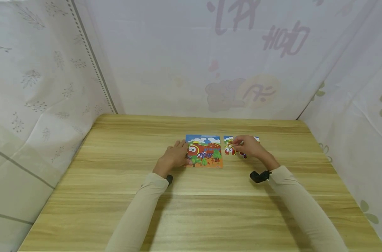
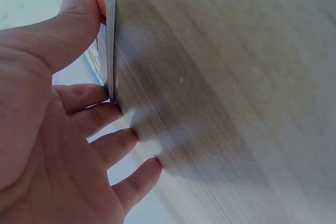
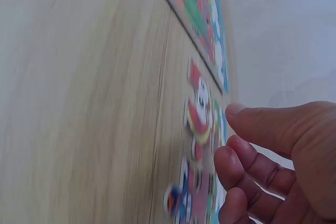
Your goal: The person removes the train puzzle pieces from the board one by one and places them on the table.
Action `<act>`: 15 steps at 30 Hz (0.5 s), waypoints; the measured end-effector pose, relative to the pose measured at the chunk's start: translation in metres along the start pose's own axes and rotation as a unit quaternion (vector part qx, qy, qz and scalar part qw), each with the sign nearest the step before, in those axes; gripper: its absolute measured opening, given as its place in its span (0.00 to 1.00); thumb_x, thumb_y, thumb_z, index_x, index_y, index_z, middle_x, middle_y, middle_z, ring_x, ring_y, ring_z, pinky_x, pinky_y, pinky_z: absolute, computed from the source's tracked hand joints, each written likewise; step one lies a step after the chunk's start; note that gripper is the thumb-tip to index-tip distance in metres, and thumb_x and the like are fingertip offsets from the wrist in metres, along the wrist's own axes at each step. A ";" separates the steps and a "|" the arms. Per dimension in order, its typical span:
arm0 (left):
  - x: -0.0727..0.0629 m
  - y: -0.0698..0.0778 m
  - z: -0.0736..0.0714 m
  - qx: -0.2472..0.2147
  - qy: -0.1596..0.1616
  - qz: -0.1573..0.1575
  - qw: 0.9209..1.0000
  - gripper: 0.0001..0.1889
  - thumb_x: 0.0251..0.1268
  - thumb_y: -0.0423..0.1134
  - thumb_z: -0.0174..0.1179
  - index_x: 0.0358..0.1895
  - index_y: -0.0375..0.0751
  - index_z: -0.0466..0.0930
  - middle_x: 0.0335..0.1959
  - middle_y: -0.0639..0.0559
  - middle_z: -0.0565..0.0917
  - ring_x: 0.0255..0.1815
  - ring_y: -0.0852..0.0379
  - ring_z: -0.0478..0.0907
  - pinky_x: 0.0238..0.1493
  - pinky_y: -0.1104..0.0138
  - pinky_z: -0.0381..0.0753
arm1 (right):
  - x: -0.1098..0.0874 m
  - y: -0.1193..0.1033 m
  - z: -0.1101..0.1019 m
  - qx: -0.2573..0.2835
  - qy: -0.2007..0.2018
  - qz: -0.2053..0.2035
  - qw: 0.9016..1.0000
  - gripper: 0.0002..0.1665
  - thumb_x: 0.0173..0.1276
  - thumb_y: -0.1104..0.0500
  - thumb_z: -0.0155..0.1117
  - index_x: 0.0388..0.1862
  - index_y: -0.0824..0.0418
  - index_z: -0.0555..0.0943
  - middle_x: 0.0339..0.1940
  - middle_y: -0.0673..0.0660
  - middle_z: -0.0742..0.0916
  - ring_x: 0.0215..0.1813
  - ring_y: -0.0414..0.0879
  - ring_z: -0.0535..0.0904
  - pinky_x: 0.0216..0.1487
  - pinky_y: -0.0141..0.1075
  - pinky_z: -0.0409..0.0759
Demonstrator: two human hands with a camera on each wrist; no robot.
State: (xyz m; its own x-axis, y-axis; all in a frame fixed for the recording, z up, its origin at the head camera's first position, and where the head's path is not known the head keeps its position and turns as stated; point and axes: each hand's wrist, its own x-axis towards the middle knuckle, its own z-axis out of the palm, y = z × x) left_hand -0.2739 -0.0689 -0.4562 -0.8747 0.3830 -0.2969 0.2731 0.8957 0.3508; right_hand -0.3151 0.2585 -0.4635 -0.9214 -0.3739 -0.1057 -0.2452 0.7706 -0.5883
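Observation:
A square picture board (image 1: 206, 162) with a red cartoon train on it lies on the wooden table. My left hand (image 1: 177, 155) rests at its left side; in the left wrist view the thumb (image 2: 79, 17) lies on the board's rim, the forefinger touches its edge, and the other fingers stretch onto the table. To the board's right lie several jigsaw pieces (image 1: 230, 151), one with white cartoon eyes. Over them is my right hand (image 1: 251, 146), fingers bent loosely. The right wrist view shows a gap between thumb and fingers, with nothing visible in it; the hand hides part of the pieces.
The wooden table (image 1: 191, 217) runs from my arms to a pale printed cloth wall (image 1: 178, 63) behind it. More patterned cloth hangs at both sides. A black wrist camera (image 1: 259, 176) sits below my right wrist.

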 end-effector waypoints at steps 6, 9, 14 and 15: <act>0.000 0.001 0.000 0.002 -0.001 -0.001 1.000 0.45 0.68 0.54 0.61 0.78 0.35 0.49 0.81 0.38 0.47 0.82 0.40 0.42 0.76 0.43 0.52 | 0.007 -0.018 0.009 0.009 -0.025 -0.002 1.000 0.20 0.70 0.58 0.65 0.58 0.64 0.81 0.48 0.61 0.86 0.42 0.51 0.85 0.34 0.40 0.82; 0.000 0.001 0.000 0.006 -0.003 -0.001 1.000 0.45 0.67 0.54 0.61 0.78 0.34 0.50 0.81 0.38 0.47 0.81 0.39 0.42 0.76 0.43 0.53 | 0.010 -0.025 0.013 -0.008 -0.036 -0.013 0.999 0.24 0.70 0.57 0.66 0.62 0.64 0.79 0.54 0.62 0.85 0.52 0.55 0.83 0.45 0.46 0.83; 0.001 0.001 0.000 0.012 -0.002 0.000 1.000 0.46 0.67 0.55 0.61 0.78 0.34 0.50 0.81 0.38 0.47 0.81 0.39 0.43 0.75 0.43 0.54 | 0.019 -0.039 0.023 -0.024 -0.061 -0.040 0.997 0.31 0.65 0.55 0.72 0.64 0.65 0.77 0.56 0.63 0.83 0.55 0.57 0.81 0.53 0.49 0.81; 0.001 0.001 0.000 0.013 -0.002 0.000 1.000 0.46 0.67 0.55 0.61 0.78 0.34 0.50 0.81 0.38 0.48 0.81 0.39 0.43 0.75 0.43 0.54 | 0.020 -0.043 0.026 -0.030 -0.066 -0.040 0.997 0.32 0.63 0.53 0.73 0.63 0.65 0.78 0.56 0.63 0.84 0.55 0.56 0.81 0.53 0.49 0.81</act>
State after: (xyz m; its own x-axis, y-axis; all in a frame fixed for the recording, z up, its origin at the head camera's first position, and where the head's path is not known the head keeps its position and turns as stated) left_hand -0.2746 -0.0682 -0.4559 -0.8729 0.3843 -0.3007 0.2837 0.9010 0.3281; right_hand -0.3154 0.2049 -0.4612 -0.8517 -0.4969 -0.1664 -0.3375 0.7630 -0.5513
